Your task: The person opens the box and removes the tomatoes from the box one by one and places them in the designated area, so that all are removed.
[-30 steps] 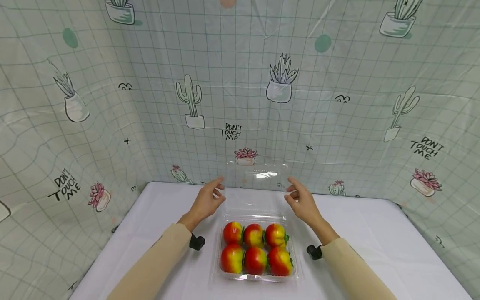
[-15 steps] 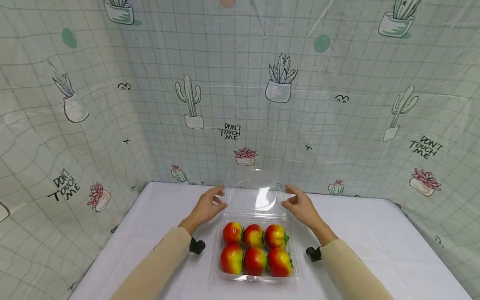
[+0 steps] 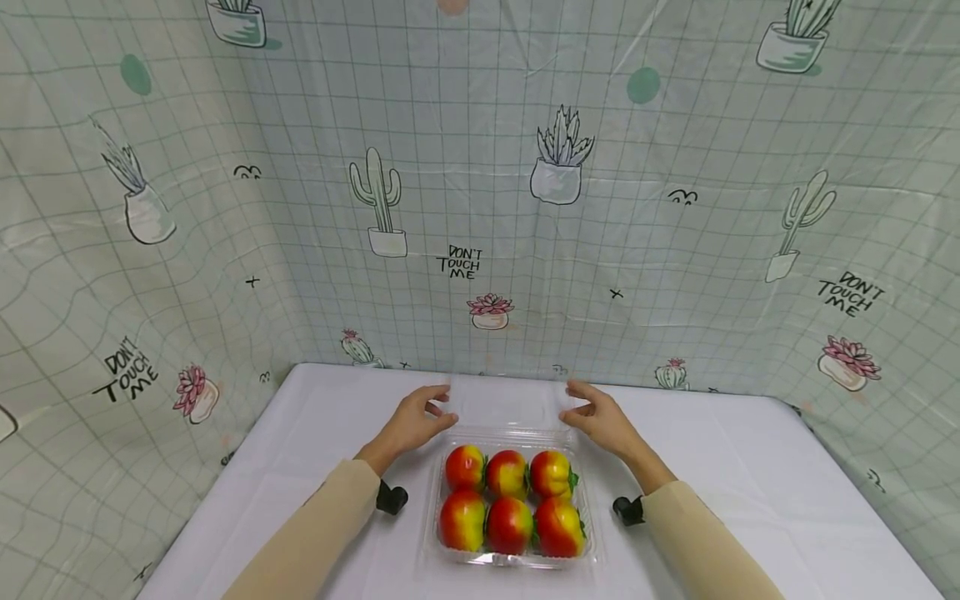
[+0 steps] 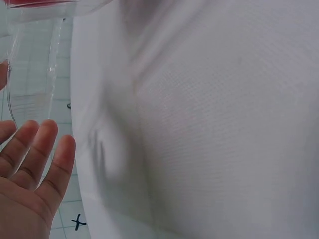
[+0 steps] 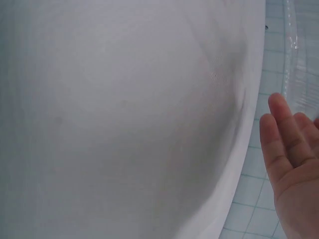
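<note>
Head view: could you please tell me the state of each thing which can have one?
Box, open, upright
Fruits, six, uncovered, in two rows inside the box
Lid, open, swung back behind the box
Left hand, fingers relaxed, at the lid's left edge
Right hand, fingers relaxed, at the lid's right edge
Tablecloth, spread out
Curtain, hanging, wrinkled

From my remote seat I see a pale gridded sheet [image 3: 465, 108] hung as walls, wrinkled and wrapping from nine o'clock through twelve to three. Its prints show me a green dot [image 3: 136, 75] at ten, a potted plant [image 3: 557, 158] at one and "DON'T TOUCH ME" lettering [image 3: 850, 293] at three. Toward six a white table [image 3: 720, 475] spreads under soft light, its far edge by the sheet.
</note>
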The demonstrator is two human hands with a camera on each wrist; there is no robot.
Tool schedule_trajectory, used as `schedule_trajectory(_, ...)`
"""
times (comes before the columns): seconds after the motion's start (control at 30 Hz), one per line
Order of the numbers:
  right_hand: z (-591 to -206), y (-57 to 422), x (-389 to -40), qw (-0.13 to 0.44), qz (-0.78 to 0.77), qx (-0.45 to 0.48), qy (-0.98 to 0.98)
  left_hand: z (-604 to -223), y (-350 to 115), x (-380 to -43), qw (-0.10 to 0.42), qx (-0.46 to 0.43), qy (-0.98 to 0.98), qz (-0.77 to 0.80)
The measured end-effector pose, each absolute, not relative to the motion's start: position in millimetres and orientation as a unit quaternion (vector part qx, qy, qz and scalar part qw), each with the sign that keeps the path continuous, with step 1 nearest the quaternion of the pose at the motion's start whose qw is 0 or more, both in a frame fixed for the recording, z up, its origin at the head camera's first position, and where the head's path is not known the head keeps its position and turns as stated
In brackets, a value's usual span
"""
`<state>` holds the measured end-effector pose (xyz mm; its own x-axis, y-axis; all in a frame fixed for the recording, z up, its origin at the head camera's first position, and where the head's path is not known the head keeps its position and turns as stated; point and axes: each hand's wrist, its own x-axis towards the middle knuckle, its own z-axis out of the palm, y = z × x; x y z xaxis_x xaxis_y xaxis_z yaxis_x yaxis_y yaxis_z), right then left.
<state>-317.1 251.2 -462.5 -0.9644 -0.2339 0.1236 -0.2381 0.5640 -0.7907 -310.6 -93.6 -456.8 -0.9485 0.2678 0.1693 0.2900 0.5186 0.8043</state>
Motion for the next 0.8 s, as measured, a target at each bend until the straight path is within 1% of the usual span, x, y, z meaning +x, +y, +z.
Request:
schedule_trajectory(0.17, -465, 252, -317, -0.016, 0.441, 0.132, -0.888, -461, -95, -309, 0.000, -0.153, -0.872, -0.465)
schedule_trajectory(0.53, -471, 256, -316, -0.030, 0.434, 0.117, -0.893, -461, -92, -301, -0.019, -0.139, -0.880, -0.454)
schedule_trajectory(0.8, -472, 260, -311, -0.033, 0.423, 0.116, -0.898, -463, -94, -298, -0.019, -0.156, -0.879, -0.451)
